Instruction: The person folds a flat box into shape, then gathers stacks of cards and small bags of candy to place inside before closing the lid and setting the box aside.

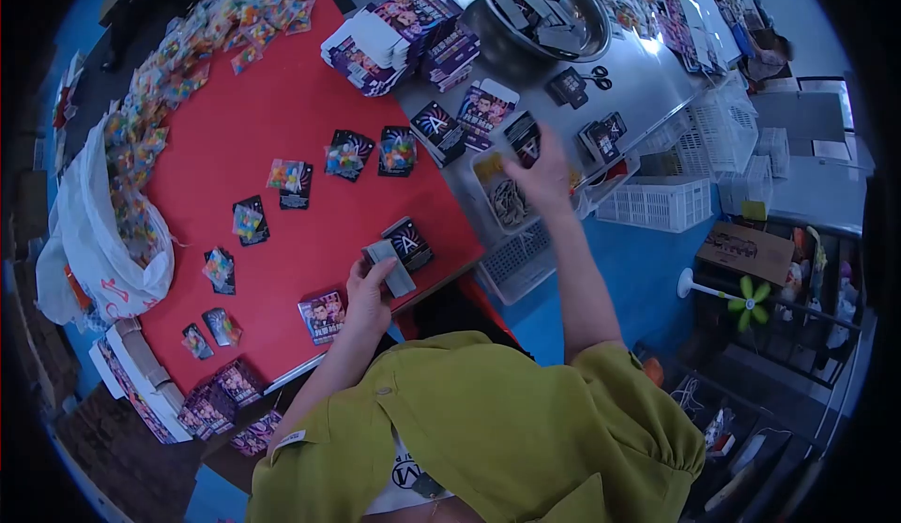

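Note:
My left hand (369,300) is closed around a small stack of cards (398,279) whose pale side shows, above the red table top near its front edge. Right beside it lies a black card pack (409,242) with a white letter A. Over on the right, my right hand (544,181) grips a black pack of cards (522,138) above a plastic tub (511,206) that holds what look like rubber bands. Just left of my left hand is a printed box (323,317). Black cards topped with bags of colourful pieces (347,155) form a curved row across the red surface.
Many small bags of colourful pieces (155,87) line the far left edge, by a white plastic bag (103,242). Folded purple boxes (404,35), a metal bowl (546,12) of dark packs and scissors (593,77) stand at the back. White crates (657,202) sit at right.

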Action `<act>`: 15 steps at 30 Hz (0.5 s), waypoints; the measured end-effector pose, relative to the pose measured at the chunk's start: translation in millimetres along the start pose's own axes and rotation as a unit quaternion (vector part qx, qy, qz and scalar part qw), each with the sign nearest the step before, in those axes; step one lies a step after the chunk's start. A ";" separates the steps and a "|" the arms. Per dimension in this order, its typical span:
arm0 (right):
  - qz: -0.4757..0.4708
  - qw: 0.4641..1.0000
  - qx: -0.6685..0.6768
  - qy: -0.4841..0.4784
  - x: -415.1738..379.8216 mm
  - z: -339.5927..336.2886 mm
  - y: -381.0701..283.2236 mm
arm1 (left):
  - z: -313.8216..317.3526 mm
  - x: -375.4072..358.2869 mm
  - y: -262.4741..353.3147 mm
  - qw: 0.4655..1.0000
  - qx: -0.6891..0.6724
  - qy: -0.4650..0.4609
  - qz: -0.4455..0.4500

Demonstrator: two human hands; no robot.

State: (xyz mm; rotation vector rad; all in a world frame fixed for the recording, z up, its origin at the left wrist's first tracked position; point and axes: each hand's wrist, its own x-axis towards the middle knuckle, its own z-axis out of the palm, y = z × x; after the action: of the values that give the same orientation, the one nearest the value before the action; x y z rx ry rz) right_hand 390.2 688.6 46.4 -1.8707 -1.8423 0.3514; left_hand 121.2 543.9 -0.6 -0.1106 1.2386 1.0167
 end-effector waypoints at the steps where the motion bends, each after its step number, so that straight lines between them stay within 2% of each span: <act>1: 0.017 0.999 -0.010 0.030 20.3 -12.3 9.6 | -0.3 5.8 -4.8 1.000 0.001 0.000 0.001; 3: 0.004 0.992 -0.078 0.102 70.5 -26.4 42.2 | 0.9 18.2 -12.1 0.998 0.050 0.024 0.012; 5: 0.035 0.987 -0.116 0.109 123.5 -39.5 77.9 | 7.3 17.9 -14.0 0.998 0.039 0.042 0.012; 7: 0.123 0.981 -0.109 0.102 174.3 -48.3 99.3 | 15.4 20.5 -15.1 0.998 0.026 0.060 0.013; 9: 0.158 0.971 -0.123 0.130 214.7 -49.6 110.4 | 19.4 22.2 -17.4 0.996 0.031 0.083 0.024; 13: 0.213 0.960 -0.183 0.023 293.7 -31.2 148.7 | 24.1 26.8 -28.8 0.989 0.046 0.140 0.024; 15: 0.195 0.953 -0.229 -0.022 318.2 -15.2 167.0 | 30.8 30.3 -29.7 0.983 0.113 0.137 0.047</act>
State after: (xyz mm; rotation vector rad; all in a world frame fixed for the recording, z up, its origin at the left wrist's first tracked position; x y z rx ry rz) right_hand 559.9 1004.9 23.1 -2.5736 -1.6709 0.0937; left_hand 163.0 561.9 -26.7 -0.0162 1.6157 0.9558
